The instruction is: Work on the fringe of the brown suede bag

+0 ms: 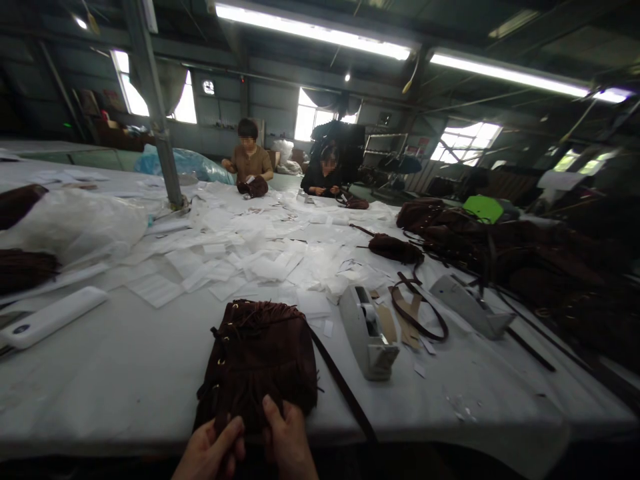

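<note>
A dark brown fringed handbag (265,353) lies on the white table near its front edge, with gold eyelets along its left side. Its strap (337,377) runs off to the right and hangs over the edge. My left hand (213,450) is closed at the bag's lower left, thumb and fingers pinching the dark fringe or edge. Beside it my right hand (287,437) pinches the fringe at the lower middle. The exact bit between the fingers is hard to make out in the dark leather.
To the right stands a grey tape dispenser (367,333), with a second dispenser (470,307) beyond a loose strap (430,330). A pile of brown bags (450,233) fills the right side. Paper sheets (240,263) cover the middle. Two people (253,160) work across the table.
</note>
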